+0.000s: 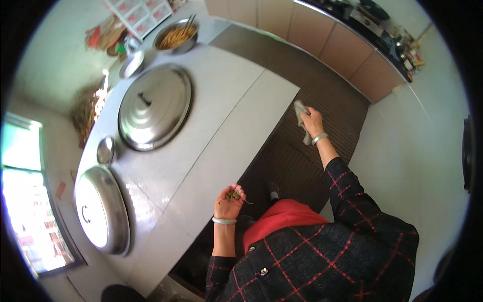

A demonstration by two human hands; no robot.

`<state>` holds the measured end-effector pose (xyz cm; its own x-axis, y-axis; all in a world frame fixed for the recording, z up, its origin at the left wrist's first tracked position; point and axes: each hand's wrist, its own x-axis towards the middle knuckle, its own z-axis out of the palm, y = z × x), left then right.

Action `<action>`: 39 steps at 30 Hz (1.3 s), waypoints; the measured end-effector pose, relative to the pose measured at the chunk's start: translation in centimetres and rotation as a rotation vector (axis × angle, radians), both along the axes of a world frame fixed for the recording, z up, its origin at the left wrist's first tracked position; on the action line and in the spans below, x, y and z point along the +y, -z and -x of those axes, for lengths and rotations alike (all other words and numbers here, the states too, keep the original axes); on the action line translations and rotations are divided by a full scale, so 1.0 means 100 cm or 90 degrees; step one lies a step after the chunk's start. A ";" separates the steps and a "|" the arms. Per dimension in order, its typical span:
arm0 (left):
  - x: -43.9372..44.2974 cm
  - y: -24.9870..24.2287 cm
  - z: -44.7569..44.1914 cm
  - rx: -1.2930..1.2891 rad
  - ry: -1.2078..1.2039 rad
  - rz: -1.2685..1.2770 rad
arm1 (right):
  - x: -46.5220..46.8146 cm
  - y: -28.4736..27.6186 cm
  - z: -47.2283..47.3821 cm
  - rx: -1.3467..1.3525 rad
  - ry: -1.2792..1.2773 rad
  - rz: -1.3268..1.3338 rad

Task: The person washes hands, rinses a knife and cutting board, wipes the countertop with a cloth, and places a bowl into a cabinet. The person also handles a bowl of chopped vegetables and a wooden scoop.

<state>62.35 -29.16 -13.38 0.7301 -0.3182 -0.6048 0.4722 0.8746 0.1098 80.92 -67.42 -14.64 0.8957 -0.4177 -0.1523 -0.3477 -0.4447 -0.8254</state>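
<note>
My left hand point(229, 199) is turned palm up near the edge of the tiled counter point(226, 132), its fingers curled round some green plant scraps point(234, 194). A thin stem sticks out past the fingers. Off the counter's corner, over the dark mat, my right hand point(312, 120) grips a crumpled greyish cloth point(300, 110), part of which hangs below the hand. On the counter lie a large round steel lid point(162, 113) with a dark handle and, nearer the window, a second domed steel lid point(117, 211).
A steel bowl point(188, 42) of yellowish food with chopsticks stands at the counter's far end, near a smaller pale bowl point(132, 65). A small steel dish point(106, 151) sits between the lids. Ribbed dark matting point(332, 109) covers floor before pinkish cabinets point(309, 34).
</note>
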 end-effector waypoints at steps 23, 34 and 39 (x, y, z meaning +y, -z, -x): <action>-0.304 0.047 -0.498 -0.099 0.223 -0.482 | -0.138 0.029 -0.245 -0.022 0.120 -0.692; -0.319 0.110 -0.538 -0.514 0.507 -0.935 | -0.144 0.081 -0.321 0.081 -0.087 -0.478; -0.324 0.126 -0.539 -0.386 0.421 -0.883 | -0.124 0.102 -0.334 0.058 -0.052 -0.538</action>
